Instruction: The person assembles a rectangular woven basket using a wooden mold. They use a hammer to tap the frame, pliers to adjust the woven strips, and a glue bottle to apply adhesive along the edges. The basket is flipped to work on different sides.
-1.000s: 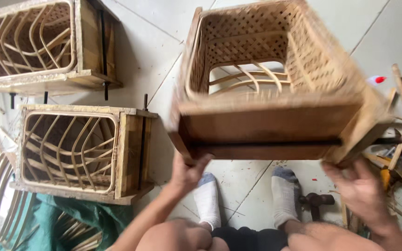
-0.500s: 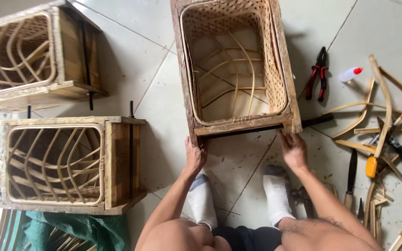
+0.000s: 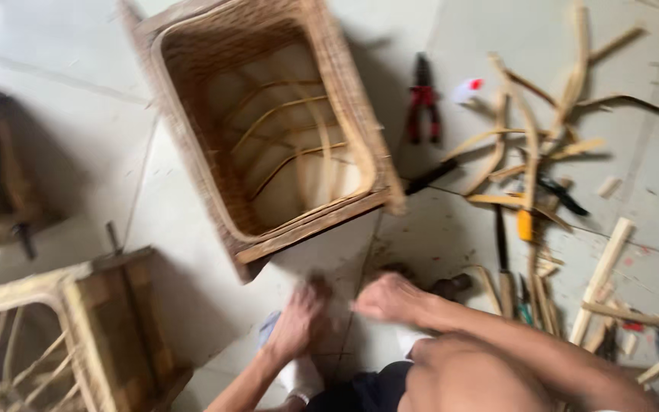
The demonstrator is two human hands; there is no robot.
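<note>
Both hands low near the knees, blurred: left hand (image 3: 297, 322) and right hand (image 3: 390, 297) hold nothing, fingers loosely curled; basket (image 3: 268, 126) sits open-side up on the tiled floor (image 3: 78, 114), just beyond them. Pliers (image 3: 422, 98) and rattan scraps (image 3: 532, 145) lie right; another frame (image 3: 62, 336) lower left.

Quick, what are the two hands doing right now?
Left hand: blurred, holds nothing, just below the woven basket.
Right hand: blurred, holds nothing, near the left hand.

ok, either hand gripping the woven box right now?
No: both the left hand and right hand are off the woven box, low over the tiled floor in front of it.
</note>
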